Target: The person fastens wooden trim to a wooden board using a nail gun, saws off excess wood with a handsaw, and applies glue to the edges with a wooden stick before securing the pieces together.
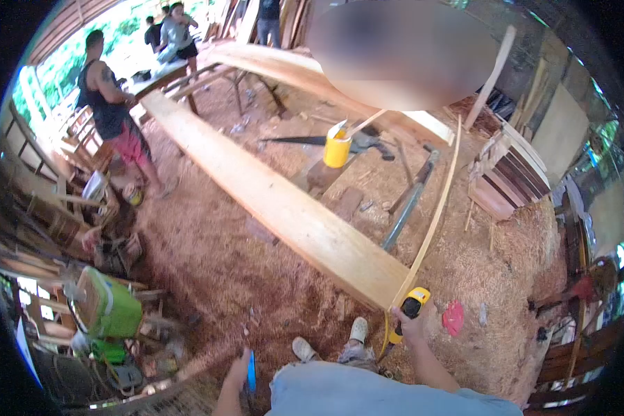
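Observation:
My right hand [410,323] is wrapped round a yellow and black tool [414,302], which looks like a tape measure, at the near end of a long wooden plank [284,201]. From the tool a thin yellow strip [438,215] runs up and away, bowed to the right. Low in the view, left of my shoes, my left hand [238,367] is closed on a slim blue object [252,371], whose kind I cannot tell. The plank stretches from there to the upper left.
Beyond the plank stand a yellow container [337,149], a saw [295,140] and a blue-grey bar [405,215]. A second long board [291,73] lies farther back. A person [107,90] stands at left; others are behind. A green box [109,304] is at lower left.

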A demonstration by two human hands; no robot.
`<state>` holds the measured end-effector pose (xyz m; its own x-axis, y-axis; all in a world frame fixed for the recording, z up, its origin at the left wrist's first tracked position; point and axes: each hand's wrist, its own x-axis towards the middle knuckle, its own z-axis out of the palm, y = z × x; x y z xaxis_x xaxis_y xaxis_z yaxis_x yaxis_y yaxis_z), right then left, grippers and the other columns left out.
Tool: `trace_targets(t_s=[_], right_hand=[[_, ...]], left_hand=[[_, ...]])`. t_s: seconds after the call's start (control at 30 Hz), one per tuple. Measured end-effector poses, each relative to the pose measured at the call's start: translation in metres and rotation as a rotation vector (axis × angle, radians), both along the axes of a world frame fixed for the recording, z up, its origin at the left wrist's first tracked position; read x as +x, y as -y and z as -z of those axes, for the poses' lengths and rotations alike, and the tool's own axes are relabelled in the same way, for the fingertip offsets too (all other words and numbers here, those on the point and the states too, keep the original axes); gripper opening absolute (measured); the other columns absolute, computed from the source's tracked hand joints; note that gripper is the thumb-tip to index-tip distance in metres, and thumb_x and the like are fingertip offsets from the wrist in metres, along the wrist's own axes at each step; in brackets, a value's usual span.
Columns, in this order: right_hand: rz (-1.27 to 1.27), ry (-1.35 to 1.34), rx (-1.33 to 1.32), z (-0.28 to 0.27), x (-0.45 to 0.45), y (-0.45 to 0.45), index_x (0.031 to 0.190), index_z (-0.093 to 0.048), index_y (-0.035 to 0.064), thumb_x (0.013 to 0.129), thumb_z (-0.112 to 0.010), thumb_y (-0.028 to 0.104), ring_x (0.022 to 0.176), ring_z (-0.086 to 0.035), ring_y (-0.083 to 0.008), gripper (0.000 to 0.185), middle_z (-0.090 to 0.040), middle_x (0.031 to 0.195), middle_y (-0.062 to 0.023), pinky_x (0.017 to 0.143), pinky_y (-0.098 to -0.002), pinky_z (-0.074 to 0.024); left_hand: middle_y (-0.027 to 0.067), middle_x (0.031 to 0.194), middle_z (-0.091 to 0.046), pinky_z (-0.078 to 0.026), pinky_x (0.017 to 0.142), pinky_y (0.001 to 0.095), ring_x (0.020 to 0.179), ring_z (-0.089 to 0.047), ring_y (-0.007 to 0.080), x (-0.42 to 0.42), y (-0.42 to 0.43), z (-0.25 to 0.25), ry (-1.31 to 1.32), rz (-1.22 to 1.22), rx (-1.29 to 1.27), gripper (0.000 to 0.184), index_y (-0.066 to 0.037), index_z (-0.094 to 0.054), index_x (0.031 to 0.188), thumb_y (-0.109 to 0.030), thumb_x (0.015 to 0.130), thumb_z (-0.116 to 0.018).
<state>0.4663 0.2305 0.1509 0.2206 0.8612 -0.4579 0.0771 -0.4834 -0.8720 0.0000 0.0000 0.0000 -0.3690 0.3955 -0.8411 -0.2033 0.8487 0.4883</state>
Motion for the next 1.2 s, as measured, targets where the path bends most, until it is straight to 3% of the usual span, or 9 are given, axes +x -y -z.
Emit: trace_targets(t_s=[0.07, 0.1, 0.3, 0.5, 0.57, 0.7, 0.8, 1.17, 1.2], right_hand=[[0.105, 0.082, 0.061, 0.032, -0.012, 0.004, 0.104, -0.06, 0.0086, 0.073, -0.087, 0.025, 0.076, -0.059, -0.016, 0.044, -0.062, 0.09, -0.0033, 0.066, -0.0328, -0.0502], [0.12, 0.117, 0.1, 0.018, 0.037, -0.009, 0.104, -0.06, 0.0086, 0.073, -0.087, 0.025, 0.076, -0.059, -0.016, 0.044, -0.062, 0.09, -0.0033, 0.066, -0.0328, -0.0502], [0.137, 0.057, 0.135, 0.055, 0.026, -0.003, 0.091, -0.06, 0.0109, 0.071, -0.089, 0.024, 0.062, -0.056, -0.0132, 0.037, -0.061, 0.078, 0.0012, 0.058, -0.0308, -0.0484], [0.123, 0.06, -0.01, 0.005, 0.01, -0.002, 0.093, -0.061, 0.0107, 0.068, -0.09, 0.026, 0.063, -0.057, -0.0135, 0.042, -0.061, 0.081, 0.0004, 0.059, -0.0305, -0.0485], [0.118, 0.083, 0.033, 0.041, 0.022, -0.002, 0.095, -0.06, 0.0102, 0.067, -0.09, 0.025, 0.066, -0.057, -0.0142, 0.044, -0.061, 0.082, 0.0, 0.061, -0.031, -0.049], [0.217, 0.08, 0.221, 0.037, 0.012, -0.001, 0.102, -0.058, 0.009, 0.064, -0.091, 0.022, 0.074, -0.059, -0.0165, 0.052, -0.061, 0.087, -0.0014, 0.066, -0.0336, -0.0507], [0.204, 0.049, 0.044, 0.006, 0.006, -0.001, 0.104, -0.055, 0.0088, 0.064, -0.091, 0.02, 0.077, -0.059, -0.0175, 0.055, -0.061, 0.091, -0.0021, 0.068, -0.0351, -0.0511], [0.174, 0.08, 0.189, 0.038, 0.016, -0.003, 0.098, -0.062, 0.0079, 0.064, -0.091, 0.022, 0.077, -0.063, -0.0175, 0.047, -0.066, 0.09, -0.0039, 0.069, -0.0343, -0.0517], [0.168, 0.044, 0.178, 0.024, 0.012, -0.004, 0.111, -0.054, 0.0071, 0.062, -0.093, 0.02, 0.082, -0.062, -0.017, 0.064, -0.061, 0.099, -0.0041, 0.072, -0.0339, -0.0535]], left_hand=[[0.0217, 0.14, -0.052, -0.04, 0.105, 0.0434, 0.129, -0.049, 0.0353, 0.003, 0.005, 0.002, 0.01, 0.073, 0.004, 0.066, -0.011, -0.057, 0.133, -0.056, 0.086, -0.066], [0.0218, 0.139, -0.053, -0.04, 0.104, 0.0434, 0.129, -0.049, 0.0354, 0.031, -0.005, -0.001, 0.046, 0.105, 0.012, 0.066, -0.011, -0.057, 0.133, -0.056, 0.086, -0.066], [0.0223, 0.135, -0.055, -0.042, 0.101, 0.0433, 0.124, -0.052, 0.0357, 0.062, -0.057, -0.018, 0.077, 0.238, -0.041, 0.064, -0.01, -0.058, 0.131, -0.055, 0.086, -0.065], [0.0229, 0.131, -0.057, -0.043, 0.098, 0.0433, 0.12, -0.054, 0.036, 0.073, -0.081, -0.023, 0.085, 0.328, -0.035, 0.063, -0.008, -0.059, 0.13, -0.054, 0.087, -0.064], [0.0231, 0.129, -0.058, -0.044, 0.097, 0.0433, 0.119, -0.055, 0.0361, 0.074, -0.085, -0.024, 0.088, 0.344, -0.032, 0.063, -0.008, -0.059, 0.129, -0.054, 0.087, -0.063], [0.0234, 0.127, -0.059, -0.045, 0.095, 0.0433, 0.116, -0.057, 0.0363, 0.074, -0.088, -0.026, 0.088, 0.39, -0.039, 0.062, -0.007, -0.06, 0.128, -0.054, 0.087, -0.063], [0.0237, 0.125, -0.06, -0.046, 0.094, 0.0433, 0.114, -0.058, 0.0364, 0.074, -0.086, -0.025, 0.087, 0.422, -0.05, 0.061, -0.006, -0.06, 0.127, -0.053, 0.088, -0.062], [0.0248, 0.117, -0.064, -0.049, 0.088, 0.0432, 0.106, -0.063, 0.037, 0.069, -0.062, -0.02, 0.073, 0.552, -0.071, 0.06, -0.004, -0.062, 0.124, -0.052, 0.089, -0.06], [0.0248, 0.116, -0.065, -0.049, 0.088, 0.0432, 0.105, -0.063, 0.037, 0.067, -0.059, -0.02, 0.072, 0.571, -0.071, 0.06, -0.004, -0.062, 0.124, -0.052, 0.089, -0.06]])
